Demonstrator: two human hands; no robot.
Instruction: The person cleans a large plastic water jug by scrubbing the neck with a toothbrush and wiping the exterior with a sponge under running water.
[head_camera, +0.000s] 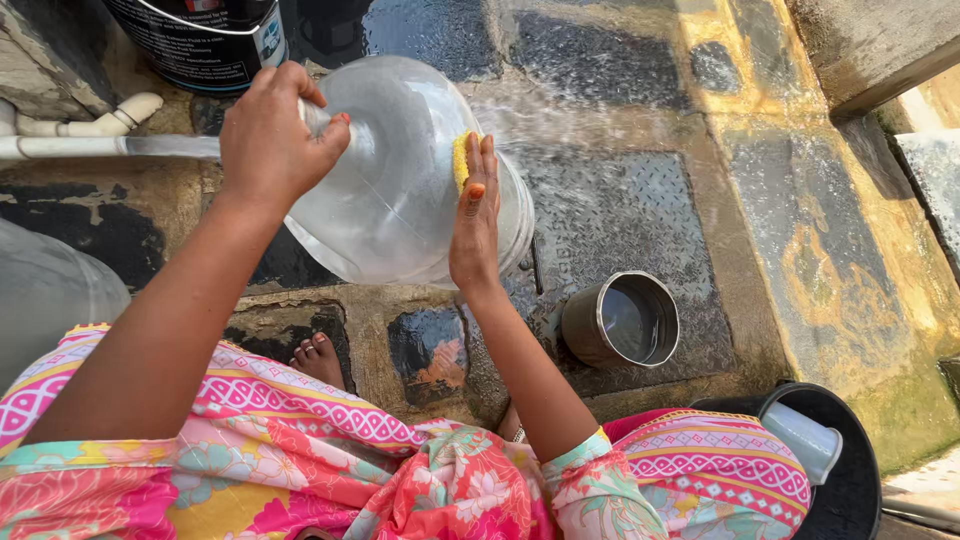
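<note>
Both hands are on the clear plastic bottle (400, 190), a large water jug that is tilted on its side above the wet stone floor (620, 60). At the narrow neck end of the jug, the left hand (272, 135) is closed around the neck and grips it. On the wide body of the jug, the right hand (476, 215) is flat with straight fingers and presses a yellow sponge (461, 160) against the wall of the jug. Water splashes away from the jug beside the sponge. Just below the jug and toward the person stands 1 steel cup (622, 320), near the right forearm but apart from it. Beyond the neck of the jug stands a dark bucket (200, 40), and a white pipe (70, 140) runs beside the left hand. Farther from the jug than the steel cup sits a black tub (855, 480) with a white mug (803, 440) inside. Under the jug, bare toes (318, 355) show on the floor.
</note>
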